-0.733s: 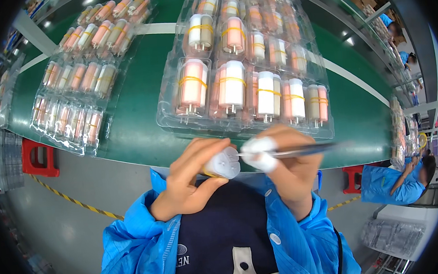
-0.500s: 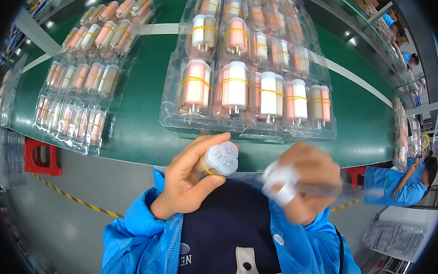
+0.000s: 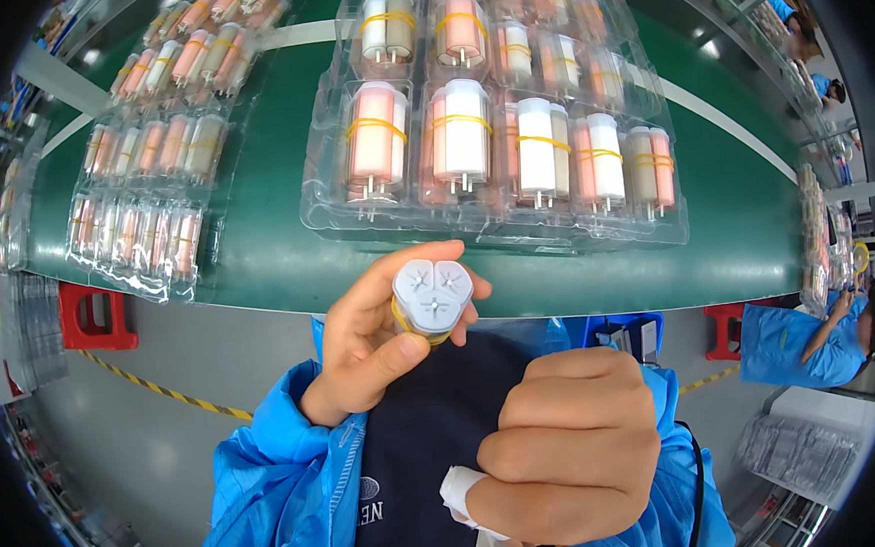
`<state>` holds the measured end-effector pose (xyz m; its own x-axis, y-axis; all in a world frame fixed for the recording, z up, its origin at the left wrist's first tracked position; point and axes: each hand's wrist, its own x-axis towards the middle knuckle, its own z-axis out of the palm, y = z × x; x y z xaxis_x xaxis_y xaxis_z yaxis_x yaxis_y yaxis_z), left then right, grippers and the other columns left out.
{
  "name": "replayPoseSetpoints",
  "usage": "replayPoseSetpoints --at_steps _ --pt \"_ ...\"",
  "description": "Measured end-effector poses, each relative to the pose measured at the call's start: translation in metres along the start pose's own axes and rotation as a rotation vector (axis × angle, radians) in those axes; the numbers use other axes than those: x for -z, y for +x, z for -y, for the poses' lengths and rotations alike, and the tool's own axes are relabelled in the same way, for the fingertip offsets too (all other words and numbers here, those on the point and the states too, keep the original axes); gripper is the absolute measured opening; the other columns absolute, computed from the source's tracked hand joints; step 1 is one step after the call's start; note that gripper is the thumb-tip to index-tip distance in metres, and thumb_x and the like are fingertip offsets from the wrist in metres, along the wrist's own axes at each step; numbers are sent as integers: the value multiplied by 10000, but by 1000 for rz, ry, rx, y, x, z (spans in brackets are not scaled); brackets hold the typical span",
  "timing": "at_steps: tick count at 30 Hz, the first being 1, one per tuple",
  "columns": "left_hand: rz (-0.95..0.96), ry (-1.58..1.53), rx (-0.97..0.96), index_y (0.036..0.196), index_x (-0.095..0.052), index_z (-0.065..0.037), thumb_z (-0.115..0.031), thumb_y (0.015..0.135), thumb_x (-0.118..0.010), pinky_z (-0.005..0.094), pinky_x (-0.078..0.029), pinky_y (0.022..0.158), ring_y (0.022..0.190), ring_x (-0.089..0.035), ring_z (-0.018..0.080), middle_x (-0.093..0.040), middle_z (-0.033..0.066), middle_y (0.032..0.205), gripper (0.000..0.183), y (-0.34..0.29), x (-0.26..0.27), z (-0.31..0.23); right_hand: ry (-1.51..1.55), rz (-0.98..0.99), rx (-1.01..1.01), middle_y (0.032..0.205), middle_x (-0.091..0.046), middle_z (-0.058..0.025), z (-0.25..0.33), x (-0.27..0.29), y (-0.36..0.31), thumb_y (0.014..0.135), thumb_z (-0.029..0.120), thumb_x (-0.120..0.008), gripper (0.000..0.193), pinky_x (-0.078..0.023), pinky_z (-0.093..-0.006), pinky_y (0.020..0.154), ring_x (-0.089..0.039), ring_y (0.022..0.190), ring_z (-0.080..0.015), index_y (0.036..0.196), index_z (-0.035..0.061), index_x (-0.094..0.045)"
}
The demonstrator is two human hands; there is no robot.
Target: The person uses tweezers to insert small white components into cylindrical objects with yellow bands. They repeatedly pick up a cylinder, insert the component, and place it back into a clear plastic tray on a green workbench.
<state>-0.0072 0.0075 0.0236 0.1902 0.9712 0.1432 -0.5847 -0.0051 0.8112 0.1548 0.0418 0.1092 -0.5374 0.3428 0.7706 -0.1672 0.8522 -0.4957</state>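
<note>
My left hand [image 3: 376, 327] is closed round a bundle of three cylinders [image 3: 433, 296], its light grey end caps facing up. A thin metal pin sticks out of each cap, and a yellow band runs round the bundle. Lower and to the right, my right hand [image 3: 568, 446] is curled into a fist, knuckles up, with white tape [image 3: 461, 491] round the thumb. A bit of something thin shows below that fist; what it is I cannot make out. Beyond my hands, a clear plastic tray [image 3: 314, 216] holds banded bundles [image 3: 464, 131] of pink, white and grey cylinders with metal pins.
More filled clear trays [image 3: 143, 201] lie at the left of the green table [image 3: 267, 264]. Red stools [image 3: 101, 337] stand on the floor at left and right. A blue bin [image 3: 601, 330] is just below the table edge. A co-worker in blue [image 3: 787, 337] sits at the far right.
My right hand has come nearer and lower, and its blur is gone. In my left hand the bundle has turned, its caps now facing up more squarely. The trays sit higher in view.
</note>
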Motion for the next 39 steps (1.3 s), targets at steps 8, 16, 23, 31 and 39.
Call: replayPoseSetpoints --at_steps 8,16,23,31,39 --pt "42 -220 41 1366 -342 61 -315 872 -629 342 -490 779 948 -576 217 -559 221 1143 684 3 1 1 -112 -15 -29 595 -521 -21 -7 1 -1 616 143 -702 153 -319 -254 378 -463 447 -131 703 40 -632" --pt "4 514 -357 1291 -418 74 -77 824 -645 354 -431 923 1080 -538 261 -515 228 1198 541 5 6 13 510 -460 -616 897 -656 -180 -23 7 -25 720 -38 -744 264 -518 -287 656 -648 784 -200 962 -52 -639" --pt "30 700 -436 1249 -442 77 -85 823 -663 365 -448 900 1064 -541 276 -516 246 1175 506 7 6 12 399 -436 -611 868 -657 -153 -35 1 -35 777 -28 -698 174 -505 -268 665 -634 769 -179 944 -47 -653" --pt "-78 742 -464 1176 -553 62 -16 739 -690 371 -446 849 984 -575 309 -587 206 1129 465 9 -1 10 261 -352 -593 832 -661 -144 -38 0 -32 766 -27 -702 153 -495 -266 636 -628 738 -184 912 -36 -657" --pt "-70 847 -494 1162 -572 60 -1 697 -696 388 -450 824 945 -582 337 -594 213 1119 485 8 0 8 171 -285 -587 807 -653 -143 -37 1 -28 758 -46 -685 126 -487 -265 605 -624 706 -189 881 -37 -655"
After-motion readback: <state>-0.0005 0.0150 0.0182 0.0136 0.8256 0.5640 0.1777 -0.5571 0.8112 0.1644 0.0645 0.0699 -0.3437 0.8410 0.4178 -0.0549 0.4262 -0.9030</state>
